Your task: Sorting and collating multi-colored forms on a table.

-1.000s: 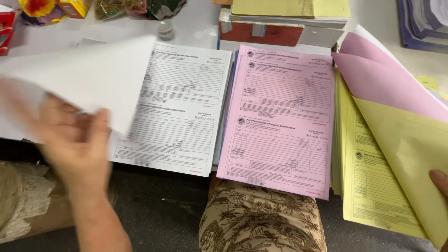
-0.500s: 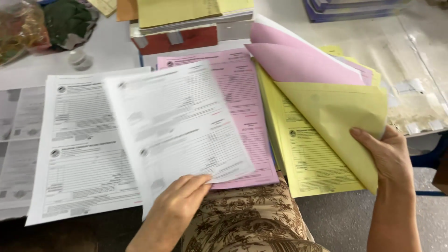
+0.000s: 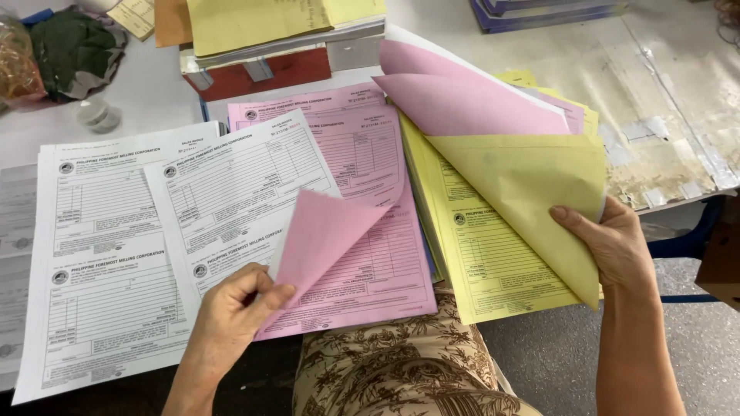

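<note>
Left hand [image 3: 235, 308] pinches pink form sheet [image 3: 339, 231] and white form sheet [image 3: 231, 192] together, pink corner curled up off pink stack [image 3: 370, 154]. Right hand [image 3: 609, 239] grips folded-back yellow sheet [image 3: 532, 185] above yellow stack [image 3: 486, 262]. White stack [image 3: 92, 262] lies at left.

White form stack [image 3: 46, 308] cropped left

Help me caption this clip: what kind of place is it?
Probably an office or print-shop desk for sorting forms: white forms, pink forms and yellow forms lie in stacks, with bound pads behind.
</note>
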